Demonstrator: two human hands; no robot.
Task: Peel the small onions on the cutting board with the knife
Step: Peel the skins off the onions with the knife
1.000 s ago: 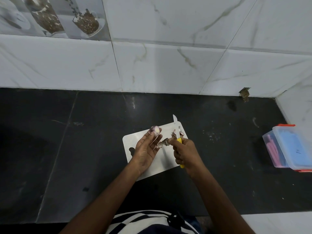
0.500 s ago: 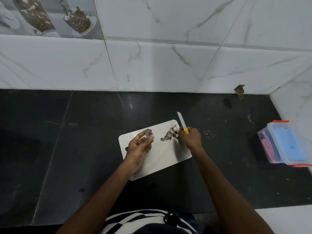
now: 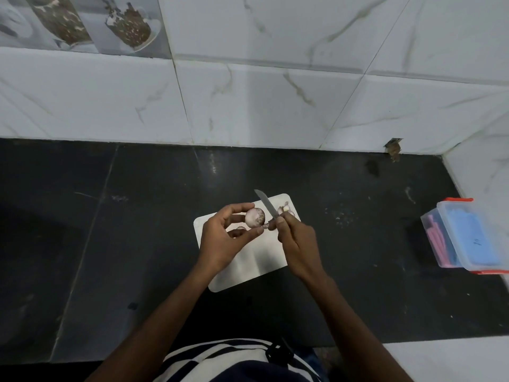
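While the left hand (image 3: 224, 238) is pinching a small onion (image 3: 255, 217) between its thumb and fingers above the white cutting board (image 3: 256, 264), the right hand (image 3: 296, 241) is wrapping tight around the knife (image 3: 266, 205). The blade is pointing up and away, and it is lying right beside the onion, on its right side. Bits of onion skin (image 3: 285, 208) are sitting on the far corner of the board. The board is lying on a black counter (image 3: 137, 230). A plastic box (image 3: 465, 235) is sitting well off to the right.
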